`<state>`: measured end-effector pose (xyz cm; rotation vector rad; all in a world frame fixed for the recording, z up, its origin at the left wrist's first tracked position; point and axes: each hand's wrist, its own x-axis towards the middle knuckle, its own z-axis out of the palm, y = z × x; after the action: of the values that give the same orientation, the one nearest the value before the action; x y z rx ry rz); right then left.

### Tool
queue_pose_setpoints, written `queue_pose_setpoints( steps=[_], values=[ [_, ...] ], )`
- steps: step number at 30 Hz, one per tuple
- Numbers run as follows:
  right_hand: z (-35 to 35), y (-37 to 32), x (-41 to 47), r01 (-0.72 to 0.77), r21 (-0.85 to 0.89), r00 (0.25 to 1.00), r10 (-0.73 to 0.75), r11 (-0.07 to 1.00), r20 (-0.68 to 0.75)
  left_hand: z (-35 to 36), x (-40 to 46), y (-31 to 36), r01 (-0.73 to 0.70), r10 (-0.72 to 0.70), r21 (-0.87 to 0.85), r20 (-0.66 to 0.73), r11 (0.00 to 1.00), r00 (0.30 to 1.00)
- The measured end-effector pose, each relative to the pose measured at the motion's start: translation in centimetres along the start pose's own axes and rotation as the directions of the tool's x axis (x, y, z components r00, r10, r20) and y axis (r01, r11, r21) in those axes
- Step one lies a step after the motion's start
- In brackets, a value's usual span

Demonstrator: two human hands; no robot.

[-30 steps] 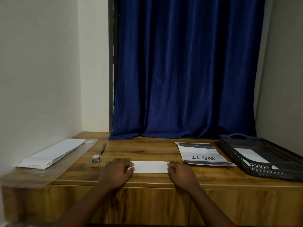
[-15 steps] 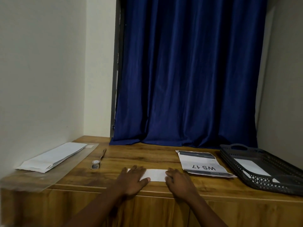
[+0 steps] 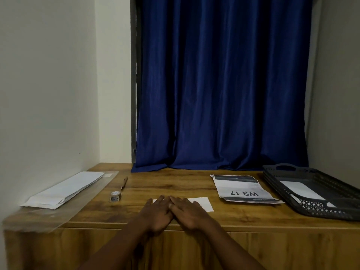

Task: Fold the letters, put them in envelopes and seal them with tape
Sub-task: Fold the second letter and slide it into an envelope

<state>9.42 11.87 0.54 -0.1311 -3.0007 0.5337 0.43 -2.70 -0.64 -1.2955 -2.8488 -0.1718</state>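
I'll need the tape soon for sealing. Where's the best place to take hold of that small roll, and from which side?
Pinch the tape roll across its curved outer rim, coming from above with the left hand, which is nearer. It seems to stand on edge, its round face towards the camera, so the rim is free; the pen lies just behind it.

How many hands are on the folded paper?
2: left hand and right hand, flat and side by side, cover the left and middle of the folded paper near the front table edge.
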Motion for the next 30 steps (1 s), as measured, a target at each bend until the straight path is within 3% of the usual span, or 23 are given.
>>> queue_pose_setpoints(
  steps=[8, 11, 16, 19, 22, 24, 27, 30],
  values=[
    [-1.8, 6.0, -1.5, -0.142, -0.158, 0.990, 0.140, 0.977, -0.021, -0.3, -0.2, 0.3, 0.068, -0.068, -0.015, 0.000, 0.998, 0.998],
    [-1.6, 6.0, -1.6, -0.134, -0.172, 0.991, 0.130, 0.976, -0.036, -0.5, -0.9, 0.6, 0.076, -0.076, -0.027, -0.011, 0.997, 0.997],
    [-0.9, 6.0, -3.9, -0.046, -0.230, 0.997, 0.029, 0.972, -0.075, -1.1, -3.2, -0.8, -0.028, 0.029, -0.044, 0.024, 0.999, 0.999],
    [-0.5, 5.5, -5.7, -0.009, -0.322, 0.995, -0.024, 0.947, -0.098, -0.3, -4.9, -2.5, -0.124, 0.112, -0.109, -0.113, 0.986, 0.987],
    [-1.1, 3.7, -6.4, 0.029, -0.444, 0.985, -0.101, 0.896, -0.139, -0.1, -5.7, -3.4, -0.221, 0.112, -0.395, -0.280, 0.892, 0.953],
    [-1.5, 2.1, -6.1, 0.087, -0.468, 0.969, -0.185, 0.879, -0.166, -0.3, -6.0, -3.3, -0.275, 0.113, -0.494, -0.333, 0.825, 0.936],
    [-2.0, 0.0, -5.4, 0.208, -0.385, 0.935, -0.299, 0.899, -0.192, -0.7, -6.6, -3.1, -0.323, 0.087, -0.561, -0.406, 0.762, 0.910],
    [-3.1, -1.4, -4.5, 0.257, -0.242, 0.928, -0.309, 0.936, -0.210, -1.5, -7.4, -4.1, -0.309, -0.051, -0.618, -0.494, 0.723, 0.868]
  ],
)
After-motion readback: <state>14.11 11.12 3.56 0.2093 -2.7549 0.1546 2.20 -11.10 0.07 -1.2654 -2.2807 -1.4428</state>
